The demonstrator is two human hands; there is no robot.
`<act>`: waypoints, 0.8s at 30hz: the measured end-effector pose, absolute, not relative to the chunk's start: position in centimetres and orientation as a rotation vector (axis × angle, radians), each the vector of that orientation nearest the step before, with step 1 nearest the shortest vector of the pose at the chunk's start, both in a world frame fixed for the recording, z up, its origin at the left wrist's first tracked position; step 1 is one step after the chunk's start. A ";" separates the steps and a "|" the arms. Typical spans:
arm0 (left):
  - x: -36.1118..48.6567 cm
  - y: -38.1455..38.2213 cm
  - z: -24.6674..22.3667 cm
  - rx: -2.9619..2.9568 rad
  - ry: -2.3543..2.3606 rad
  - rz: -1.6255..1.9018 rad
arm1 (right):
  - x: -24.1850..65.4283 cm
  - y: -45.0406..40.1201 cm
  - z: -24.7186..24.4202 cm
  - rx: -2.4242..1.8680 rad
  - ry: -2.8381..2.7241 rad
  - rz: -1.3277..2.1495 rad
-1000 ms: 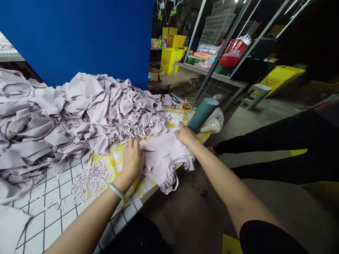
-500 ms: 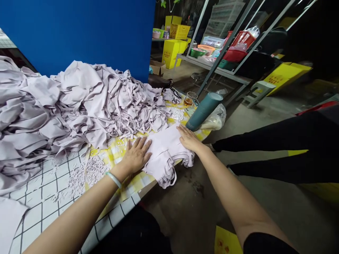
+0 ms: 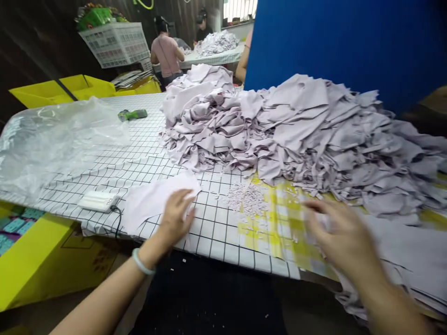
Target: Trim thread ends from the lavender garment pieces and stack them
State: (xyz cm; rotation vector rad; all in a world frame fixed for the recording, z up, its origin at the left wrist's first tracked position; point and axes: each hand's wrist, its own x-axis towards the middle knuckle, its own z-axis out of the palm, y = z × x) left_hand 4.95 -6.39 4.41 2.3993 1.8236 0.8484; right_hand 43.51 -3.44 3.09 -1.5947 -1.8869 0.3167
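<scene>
My left hand [image 3: 176,216], with a pale bangle at the wrist, is over the right edge of a flat pale lilac cloth piece [image 3: 150,197]. Its thumb stands apart from the bent fingers; whether it touches the cloth is unclear. My right hand [image 3: 344,242] is smeared by motion above the yellow checked cloth [image 3: 279,232], so I cannot make out anything in its fingers. Beside it, a stack of lilac cloth pieces [image 3: 415,251] lies at the table's right edge. Small lilac scraps [image 3: 248,199] are heaped between the hands.
A large pile of lilac cloth [image 3: 296,116] stretches along the back, against a blue panel [image 3: 335,42]. On the left are a white power strip [image 3: 98,201], clear plastic sheeting [image 3: 70,139] and a green-grey tool [image 3: 132,114]. People [image 3: 167,51] work at a far table.
The view has swung left. Both hands have come off the cloth stack; my left hand is now at the single cloth piece and my right hand is in the air beside the stack.
</scene>
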 end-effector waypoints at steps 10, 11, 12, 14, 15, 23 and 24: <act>-8.9 -3.6 4.3 2.202 1.947 0.824 | 13.8 7.4 2.3 -1.711 -2.161 0.692; -8.1 -3.2 4.8 2.087 1.920 0.898 | 13.4 7.1 2.4 -1.714 -2.158 0.706; -7.2 -2.9 5.2 1.928 1.872 0.965 | 13.1 6.4 2.8 -1.701 -2.141 0.717; -5.0 -2.5 6.2 1.542 1.641 1.048 | 12.3 4.0 4.1 -1.551 -2.056 0.813; -4.0 -2.5 6.7 1.348 1.463 1.077 | 11.9 2.4 5.0 -1.416 -2.003 0.888; -1.1 -7.1 11.6 0.907 1.086 1.303 | 13.8 -3.2 8.4 -0.798 -1.654 1.004; -1.0 -7.4 12.3 0.960 1.067 1.261 | 14.3 -2.8 8.0 -0.735 -1.706 1.082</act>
